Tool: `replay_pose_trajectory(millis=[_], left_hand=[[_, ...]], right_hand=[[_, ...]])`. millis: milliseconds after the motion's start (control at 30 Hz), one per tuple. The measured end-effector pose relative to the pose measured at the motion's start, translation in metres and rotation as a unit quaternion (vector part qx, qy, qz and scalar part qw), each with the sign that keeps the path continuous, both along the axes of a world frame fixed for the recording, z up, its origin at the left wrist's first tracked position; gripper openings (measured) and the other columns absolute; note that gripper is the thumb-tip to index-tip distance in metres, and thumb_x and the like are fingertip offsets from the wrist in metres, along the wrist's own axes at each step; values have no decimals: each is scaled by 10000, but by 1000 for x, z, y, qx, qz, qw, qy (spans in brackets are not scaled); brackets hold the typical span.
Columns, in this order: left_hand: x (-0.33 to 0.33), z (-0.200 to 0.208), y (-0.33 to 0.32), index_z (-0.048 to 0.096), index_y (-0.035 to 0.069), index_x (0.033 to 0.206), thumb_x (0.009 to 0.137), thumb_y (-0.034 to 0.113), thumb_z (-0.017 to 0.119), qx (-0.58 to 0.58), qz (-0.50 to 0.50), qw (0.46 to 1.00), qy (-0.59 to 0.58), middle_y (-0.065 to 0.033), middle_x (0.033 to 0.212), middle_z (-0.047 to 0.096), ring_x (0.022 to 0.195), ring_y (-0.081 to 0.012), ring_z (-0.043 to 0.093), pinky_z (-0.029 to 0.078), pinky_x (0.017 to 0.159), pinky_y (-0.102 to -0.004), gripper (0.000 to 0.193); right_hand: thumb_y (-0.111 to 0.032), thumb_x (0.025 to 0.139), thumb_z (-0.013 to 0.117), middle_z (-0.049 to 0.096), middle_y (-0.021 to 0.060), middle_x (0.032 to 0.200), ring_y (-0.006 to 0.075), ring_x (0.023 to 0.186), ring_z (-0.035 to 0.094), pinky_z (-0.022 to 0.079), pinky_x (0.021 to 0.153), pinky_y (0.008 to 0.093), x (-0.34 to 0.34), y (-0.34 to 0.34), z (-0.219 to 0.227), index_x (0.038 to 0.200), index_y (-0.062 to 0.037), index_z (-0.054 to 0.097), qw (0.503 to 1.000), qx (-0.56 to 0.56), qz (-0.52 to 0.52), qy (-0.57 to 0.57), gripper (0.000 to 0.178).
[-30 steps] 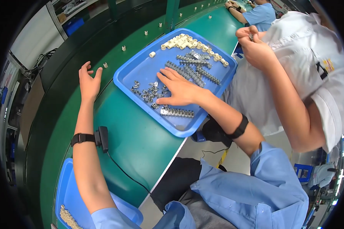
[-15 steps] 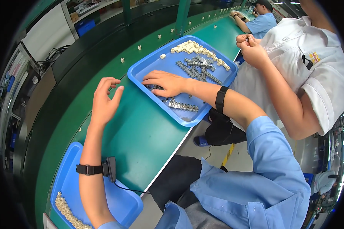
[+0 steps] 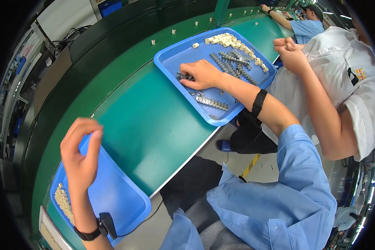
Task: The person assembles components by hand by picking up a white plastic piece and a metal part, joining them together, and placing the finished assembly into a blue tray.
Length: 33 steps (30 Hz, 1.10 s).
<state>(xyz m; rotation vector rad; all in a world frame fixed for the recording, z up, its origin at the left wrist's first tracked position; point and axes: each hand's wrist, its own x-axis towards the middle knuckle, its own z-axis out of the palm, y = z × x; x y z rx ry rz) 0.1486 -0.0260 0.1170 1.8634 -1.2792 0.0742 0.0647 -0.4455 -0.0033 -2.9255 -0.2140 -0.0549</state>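
My right hand (image 3: 203,75) is in the far blue tray (image 3: 164,74). Its fingers are curled down with the thumb beneath, closing around small dark metal parts (image 3: 183,76) by the tray's left wall; the fingertips are partly hidden. Below it lies a row of shiny metal pieces (image 3: 211,102). More metal strips (image 3: 226,64) and cream-coloured ring-shaped pieces (image 3: 227,40) fill the far side. My left hand (image 3: 81,156) hovers over the near blue tray (image 3: 125,196), slightly blurred, thumb and fingers apart, with nothing visible in it. Small cream pieces (image 3: 63,203) are heaped along that tray's left side.
The green bench (image 3: 154,137) curves away to the upper right, and small cream pieces (image 3: 153,42) stand spaced along its far strip. A co-worker in a white shirt (image 3: 333,83) is close on my right. Another person in blue (image 3: 306,30) works farther along.
My left hand has moved down and left, from beside the far tray to above the near one. My right hand's fingers have drawn in from spread to curled. The view has shifted slightly.
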Motion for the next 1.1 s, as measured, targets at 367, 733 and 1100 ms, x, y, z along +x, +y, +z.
replay_pose_trajectory(millis=[367,733,1100], left_hand=[[-52,-37,98,659,-34,940,993,36,623,-39,133,984,113,-119,948,653,851,-193,604,479,769,-300,95],[-82,-44,106,687,-39,917,913,-44,658,-41,142,983,105,-141,916,682,832,-216,634,496,744,-313,30],[-113,-60,154,698,-35,917,893,-37,693,-51,200,972,116,-135,917,706,828,-214,665,516,744,-309,25]], right_hand=[[-396,933,676,557,156,1283,364,1241,524,462,1017,460,-7,-19,-6,1261,-54,599,964,36,213,-156,479],[-314,944,660,635,116,923,354,794,669,539,632,479,-4,-8,-17,955,-75,600,974,-54,166,-146,247],[-219,864,736,636,166,809,412,733,653,519,655,464,-21,9,-3,912,-35,608,974,-36,113,-195,229]])
